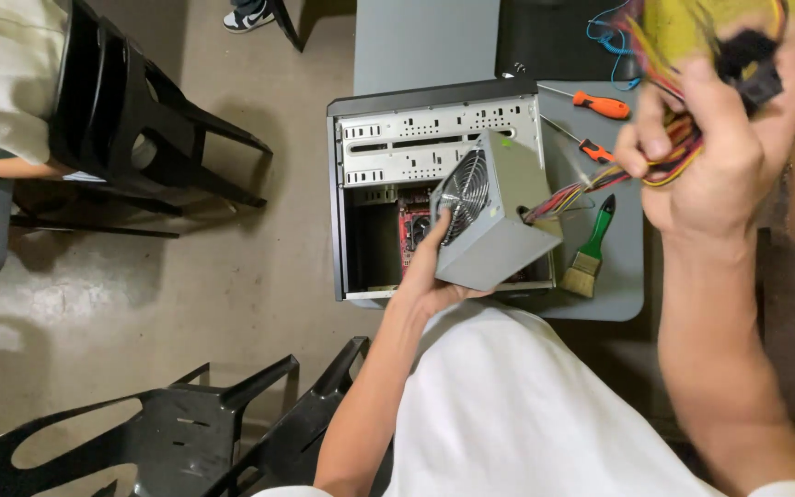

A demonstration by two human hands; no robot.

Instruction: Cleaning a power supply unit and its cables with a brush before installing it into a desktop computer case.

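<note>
My left hand [430,267] grips a grey power supply unit [501,230] by its fan side and holds it tilted over the open computer case [434,138]. A round fan grille faces left on the unit. My right hand [720,138] is raised at the upper right, closed around the unit's bundle of coloured cables [674,152] and their black connectors. The cables run from the unit's right side up into that hand. Inside the case a red circuit board [413,225] shows under the unit.
The case lies on a grey table [416,41]. Two orange-handled screwdrivers [602,105] and a green-handled brush [591,253] lie to the right of the case. Black plastic chairs [131,120] stand at left and bottom left. Another person's arm shows at the far left.
</note>
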